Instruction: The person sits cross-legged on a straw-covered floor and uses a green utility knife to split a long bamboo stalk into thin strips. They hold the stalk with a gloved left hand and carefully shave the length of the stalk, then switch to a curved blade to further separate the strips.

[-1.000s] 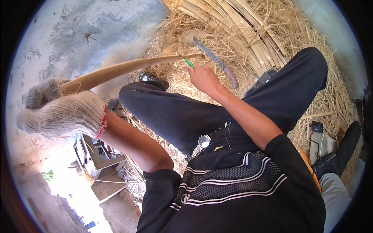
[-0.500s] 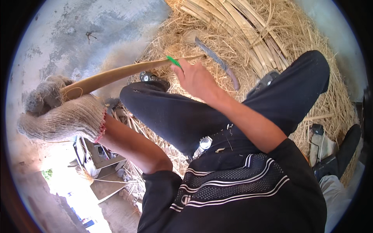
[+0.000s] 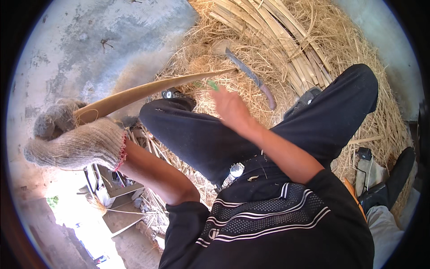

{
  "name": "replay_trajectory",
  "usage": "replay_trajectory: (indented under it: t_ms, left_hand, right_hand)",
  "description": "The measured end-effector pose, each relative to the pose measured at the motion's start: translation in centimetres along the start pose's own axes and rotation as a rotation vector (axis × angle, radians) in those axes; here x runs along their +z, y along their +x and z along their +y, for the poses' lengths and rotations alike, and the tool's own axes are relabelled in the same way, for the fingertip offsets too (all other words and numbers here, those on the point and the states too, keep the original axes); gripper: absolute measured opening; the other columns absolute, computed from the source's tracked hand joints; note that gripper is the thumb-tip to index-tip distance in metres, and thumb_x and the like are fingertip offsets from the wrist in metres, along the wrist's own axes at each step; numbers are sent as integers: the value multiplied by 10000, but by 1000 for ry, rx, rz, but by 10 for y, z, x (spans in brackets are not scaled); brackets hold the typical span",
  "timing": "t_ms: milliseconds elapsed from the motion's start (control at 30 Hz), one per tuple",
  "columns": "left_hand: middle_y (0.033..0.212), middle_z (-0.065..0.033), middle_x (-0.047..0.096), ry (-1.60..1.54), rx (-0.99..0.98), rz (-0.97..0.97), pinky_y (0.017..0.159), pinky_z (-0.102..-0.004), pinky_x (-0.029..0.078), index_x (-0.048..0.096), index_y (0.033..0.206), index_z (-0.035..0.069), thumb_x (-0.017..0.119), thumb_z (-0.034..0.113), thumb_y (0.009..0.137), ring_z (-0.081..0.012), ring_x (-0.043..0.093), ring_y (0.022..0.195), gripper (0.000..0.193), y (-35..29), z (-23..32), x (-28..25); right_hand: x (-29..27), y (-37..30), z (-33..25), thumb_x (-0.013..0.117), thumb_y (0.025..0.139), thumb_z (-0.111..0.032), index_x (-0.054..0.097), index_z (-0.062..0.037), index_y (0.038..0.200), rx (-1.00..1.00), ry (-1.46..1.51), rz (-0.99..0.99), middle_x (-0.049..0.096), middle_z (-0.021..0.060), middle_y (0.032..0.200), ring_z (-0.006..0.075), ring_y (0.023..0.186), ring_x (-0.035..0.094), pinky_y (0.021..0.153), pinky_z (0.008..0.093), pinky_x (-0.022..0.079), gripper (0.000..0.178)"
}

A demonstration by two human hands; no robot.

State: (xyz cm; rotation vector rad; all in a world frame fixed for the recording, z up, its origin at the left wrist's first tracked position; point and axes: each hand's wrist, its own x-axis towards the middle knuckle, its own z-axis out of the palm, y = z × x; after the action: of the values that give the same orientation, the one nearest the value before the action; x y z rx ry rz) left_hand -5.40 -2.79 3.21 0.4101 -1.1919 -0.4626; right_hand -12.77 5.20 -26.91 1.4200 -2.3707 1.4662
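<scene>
My left hand [image 3: 67,139], in a grey knitted work glove with a red-edged cuff, is closed round the wide near end of a long bamboo strip [image 3: 143,89]. The strip reaches to the right over my bent leg and tapers to a tip above the shavings. My bare right hand [image 3: 230,110] is closed on a small green-handled tool [image 3: 212,85], blurred by motion; its working end cannot be made out. That hand is just below the strip's thin end, apparently apart from it. Beyond the tip, a curved-blade knife [image 3: 244,67] with a brown handle lies on the shavings.
A heap of straw-coloured shavings [image 3: 363,54] spreads around my legs. Several split strips [image 3: 286,40] lie in a bundle at the far right. A metal-band wristwatch [image 3: 234,172] rests at my lap. Another person's leg [image 3: 396,179] shows at the right edge. Concrete floor [image 3: 103,27] lies far left.
My right hand has moved away from the strip, right and toward me, carrying the green-handled tool. The left hand still grips the strip, having shifted only slightly.
</scene>
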Motion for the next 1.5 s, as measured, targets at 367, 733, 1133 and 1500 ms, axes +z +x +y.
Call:
replay_trajectory:
  t_ms: [367,733,1133,1500]
  left_hand:
    - [571,-17,436,200,35,61,422,-267,439,439,649,119,298,457,988,-124,465,473,500,0,-2,0]
    - [617,-30,517,238,32,160,445,-256,469,506,661,95,348,429,989,-107,526,505,494,3,0,-7]
    - [845,-142,605,394,72,239,586,-326,532,601,890,-38,333,332,980,-213,612,699,465,-9,6,-12]
    - [549,10,424,43,23,-69,387,-249,394,415,617,149,330,451,980,-104,424,423,480,4,-3,-33]
  right_hand:
    - [10,5,53,397,1047,-301,513,25,1077,578,-120,-382,645,299,789,410,745,689,558,487,541,348]
    - [13,17,54,420,1034,-279,609,15,1065,389,-41,-429,654,257,806,360,763,673,660,464,534,350]
    - [7,16,57,386,1057,-325,624,-5,945,650,-197,-522,617,124,720,197,566,624,452,402,496,414]
    - [-9,44,48,406,1039,-281,609,-11,1180,586,-4,-636,660,231,807,294,662,676,574,417,574,367]
